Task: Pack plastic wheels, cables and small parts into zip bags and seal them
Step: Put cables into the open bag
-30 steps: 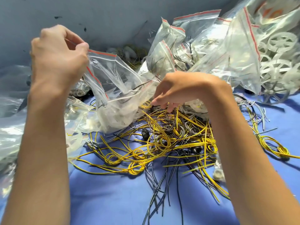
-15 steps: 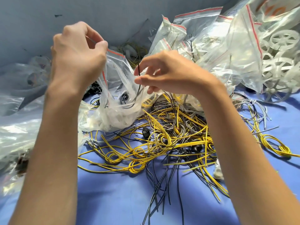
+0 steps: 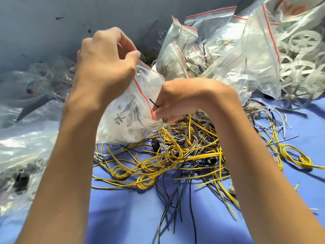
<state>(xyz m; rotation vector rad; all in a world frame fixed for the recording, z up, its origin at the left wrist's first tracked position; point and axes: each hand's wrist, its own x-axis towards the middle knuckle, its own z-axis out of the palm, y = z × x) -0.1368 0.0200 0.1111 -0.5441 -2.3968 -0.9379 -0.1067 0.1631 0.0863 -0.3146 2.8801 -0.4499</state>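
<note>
Our left hand [image 3: 105, 67] raised, thumb and forefinger pinching the top edge of the bag [image 3: 126, 124], our right hand [image 3: 177, 97] bent down at its mouth, fingers curled on a black cable [image 3: 153, 103], bag over the cable heap [image 3: 175, 155] on the desk [image 3: 123, 222]
</note>
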